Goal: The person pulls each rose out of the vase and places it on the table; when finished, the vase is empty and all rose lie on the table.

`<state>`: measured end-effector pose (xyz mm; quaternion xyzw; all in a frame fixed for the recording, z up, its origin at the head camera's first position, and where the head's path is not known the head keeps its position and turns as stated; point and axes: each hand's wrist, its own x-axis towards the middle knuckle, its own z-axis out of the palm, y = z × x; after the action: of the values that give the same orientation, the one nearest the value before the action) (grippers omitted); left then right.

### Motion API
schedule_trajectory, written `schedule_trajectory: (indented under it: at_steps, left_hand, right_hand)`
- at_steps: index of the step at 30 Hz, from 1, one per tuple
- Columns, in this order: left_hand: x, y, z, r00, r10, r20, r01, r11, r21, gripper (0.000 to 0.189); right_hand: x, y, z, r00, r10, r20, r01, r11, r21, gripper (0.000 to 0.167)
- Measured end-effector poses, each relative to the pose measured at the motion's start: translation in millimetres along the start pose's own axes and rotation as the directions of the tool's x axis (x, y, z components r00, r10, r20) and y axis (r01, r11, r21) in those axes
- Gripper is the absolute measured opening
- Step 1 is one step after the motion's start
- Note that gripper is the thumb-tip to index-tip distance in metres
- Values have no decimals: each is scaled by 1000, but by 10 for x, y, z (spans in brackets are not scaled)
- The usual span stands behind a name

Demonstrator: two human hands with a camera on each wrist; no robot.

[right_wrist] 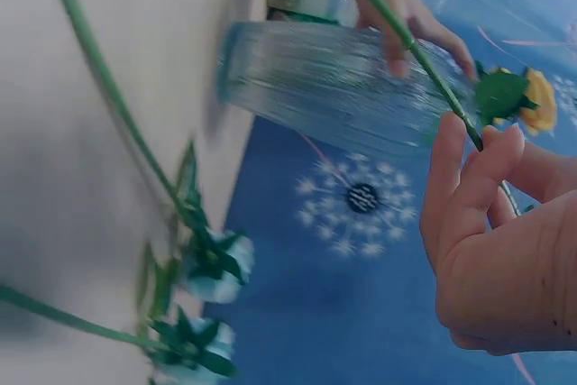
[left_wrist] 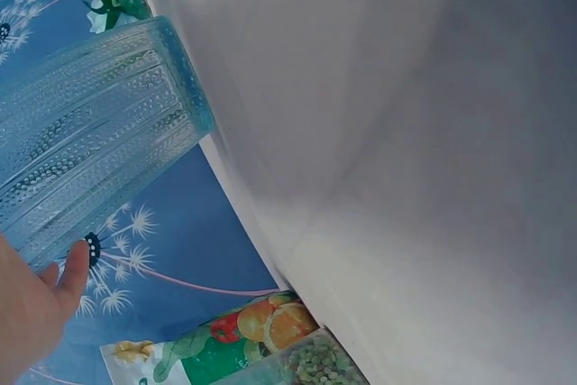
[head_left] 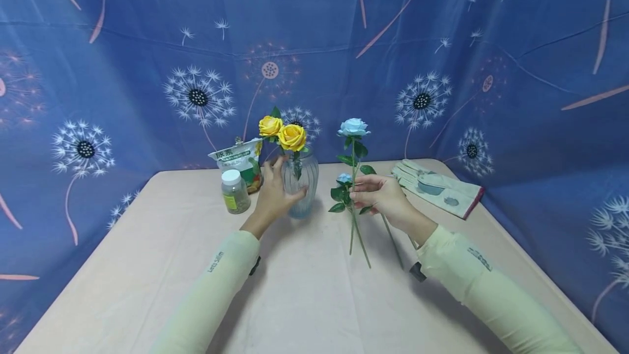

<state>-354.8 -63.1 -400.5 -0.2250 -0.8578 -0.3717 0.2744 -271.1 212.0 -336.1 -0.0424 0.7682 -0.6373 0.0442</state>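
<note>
My right hand (head_left: 378,198) pinches the green stem (right_wrist: 433,74) of an upright light blue rose (head_left: 354,127) between thumb and fingertips. A smaller-looking blue rose (head_left: 344,178) shows just left of those fingers. Beside the ribbed clear glass vase (head_left: 307,179), my left hand (head_left: 275,193) holds its left side, thumb across the front and fingers near the neck. Two yellow roses (head_left: 292,137) lean at the vase's mouth, one stem visible through the glass. In the right wrist view, further blue roses (right_wrist: 216,268) are low at the table, their stems pointing toward the near side.
Left of the vase stand a white-capped jar (head_left: 236,193) with green contents and a printed pouch (head_left: 243,157) behind it. A pair of work gloves (head_left: 442,187) lies at the back right of the cloth-covered table (head_left: 304,299). A blue dandelion curtain (head_left: 334,70) hangs behind.
</note>
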Motion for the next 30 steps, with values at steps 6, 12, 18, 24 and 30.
schedule_trajectory:
  at_steps: [6, 12, 18, 24, 30]
  left_hand:
    - [4, -5, 2, 1000, -8, 4, 8, 1000, 9, 90]
    - [6, -5, 1, 1000, 2, 3, -2, 1000, 9, 90]
    - [-7, 1, 3, 1000, 3, 3, -3, 1000, 10, 89]
    - [-7, -7, 9, 1000, 4, -6, -4, 1000, 15, 89]
    - [-1, -14, 15, 1000, 4, -7, -4, 1000, 17, 90]
  right_hand:
    - [37, 160, 122, 994, 107, 32, -107, 994, -8, 48]
    - [81, 297, 205, 979, 192, 65, -192, 981, -6, 48]
    - [124, 428, 286, 959, 270, 86, -267, 962, -48, 45]
    - [187, 507, 358, 956, 275, 99, -271, 961, -54, 48]
    - [260, 551, 403, 950, 285, 123, -282, 958, -44, 51]
